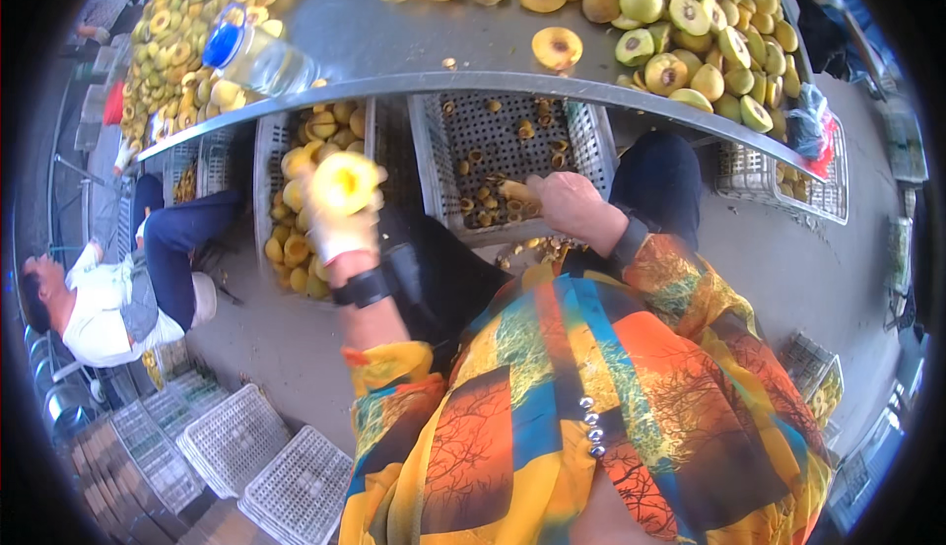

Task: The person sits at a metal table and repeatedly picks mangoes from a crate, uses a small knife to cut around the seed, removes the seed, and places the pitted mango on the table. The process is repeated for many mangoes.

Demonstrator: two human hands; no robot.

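My left hand [336,227], in a pale glove and blurred, holds a yellow halved fruit [345,183], probably a peach, its hollow facing up. It is above a plastic crate [261,197] filled with yellow fruit halves. My right hand [569,201] is bare and closed around the wooden handle of a small tool [519,191]; the tool's tip is too blurred to name. This hand is over the near right part of a grey perforated crate [510,233] with scattered pits and scraps. On the metal table [414,42] one cut half [557,48] lies apart.
Heaped fruit halves [687,13] cover parts of the table, beside a blue-lidded clear jug [259,57]. The table's metal edge [443,81] crosses above the crates. A seated person [111,308] is at left. Stacked crates [236,438] stand lower left, another crate [813,201] at right.
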